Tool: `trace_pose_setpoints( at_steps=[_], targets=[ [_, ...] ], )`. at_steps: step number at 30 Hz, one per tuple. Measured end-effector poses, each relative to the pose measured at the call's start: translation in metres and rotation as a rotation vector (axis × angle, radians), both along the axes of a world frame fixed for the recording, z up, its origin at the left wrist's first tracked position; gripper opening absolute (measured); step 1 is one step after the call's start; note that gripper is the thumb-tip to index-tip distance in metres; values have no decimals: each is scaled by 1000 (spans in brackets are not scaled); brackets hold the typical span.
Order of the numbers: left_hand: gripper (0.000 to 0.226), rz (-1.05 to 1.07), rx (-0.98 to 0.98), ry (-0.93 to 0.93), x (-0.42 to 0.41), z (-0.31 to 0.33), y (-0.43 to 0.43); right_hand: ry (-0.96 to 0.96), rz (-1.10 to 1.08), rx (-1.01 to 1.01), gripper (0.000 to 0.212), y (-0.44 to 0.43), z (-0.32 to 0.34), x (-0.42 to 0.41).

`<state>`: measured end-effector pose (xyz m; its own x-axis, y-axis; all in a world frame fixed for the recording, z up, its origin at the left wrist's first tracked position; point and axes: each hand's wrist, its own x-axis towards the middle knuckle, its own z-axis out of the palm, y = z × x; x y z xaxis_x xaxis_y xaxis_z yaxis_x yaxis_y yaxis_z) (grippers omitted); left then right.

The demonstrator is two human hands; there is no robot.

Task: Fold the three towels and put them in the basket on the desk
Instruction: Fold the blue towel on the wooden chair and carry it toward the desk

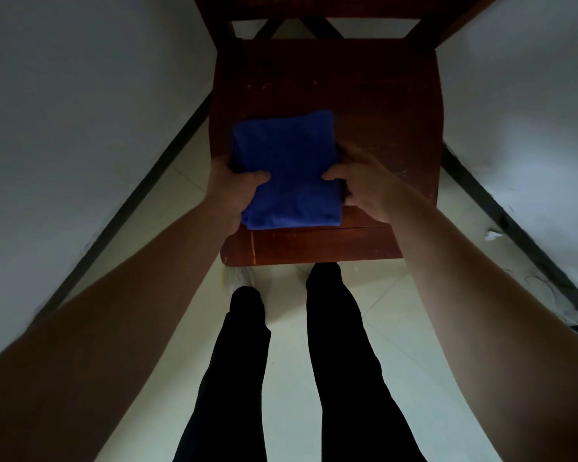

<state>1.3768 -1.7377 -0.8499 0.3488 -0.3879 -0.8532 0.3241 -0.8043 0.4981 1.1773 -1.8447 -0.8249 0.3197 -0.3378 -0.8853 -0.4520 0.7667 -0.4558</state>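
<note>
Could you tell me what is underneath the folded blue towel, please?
The blue towel lies on the wooden chair seat, gripped at its sides by the left hand and right hand. Dark edges show beneath it; whether another towel lies there is hidden.

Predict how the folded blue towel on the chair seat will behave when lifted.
The blue towel is soft cloth, so it probably sags and unfolds unless supported. Left hand and right hand pinch opposite edges, which should keep it flat. It looks light and unlikely to slip.

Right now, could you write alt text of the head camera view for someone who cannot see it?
Two bare hands, left hand and right hand, grip a folded blue towel by its sides on a dark wooden chair. Below, dark-trousered legs stand on pale tiles.
</note>
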Motion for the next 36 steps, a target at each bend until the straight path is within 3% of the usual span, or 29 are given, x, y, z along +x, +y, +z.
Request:
trace_pose_setpoints(
  at_steps=[5,8,10,11,13,18,24,29,36],
  targets=[
    [60,-76,-115,320,-5,36,-16,-44,5,8,69,-9,35,-31],
    [57,-152,-175,416,-2,80,-22,-123,-53,20,66,-12,77,-52],
    [55,-181,-222,440,-2,114,-31,-188,-106,43,63,-16,106,-64],
    [53,-300,-279,420,-17,178,-39,-233,-182,-14,64,-5,173,-92],
    [46,-326,-331,406,-24,222,-47,-302,-232,-29,66,-3,208,-106],
    [45,-428,-341,349,-23,260,-48,-293,-222,-50,64,7,251,-102],
    [51,-749,-454,380,-59,370,-36,-319,-427,-231,80,88,359,-158],
    [47,-1002,-535,391,-114,460,-20,-282,-529,-392,73,166,439,-210],
    [40,-1391,-711,476,-268,586,19,-144,-824,-707,83,313,564,-318]
  ],
)
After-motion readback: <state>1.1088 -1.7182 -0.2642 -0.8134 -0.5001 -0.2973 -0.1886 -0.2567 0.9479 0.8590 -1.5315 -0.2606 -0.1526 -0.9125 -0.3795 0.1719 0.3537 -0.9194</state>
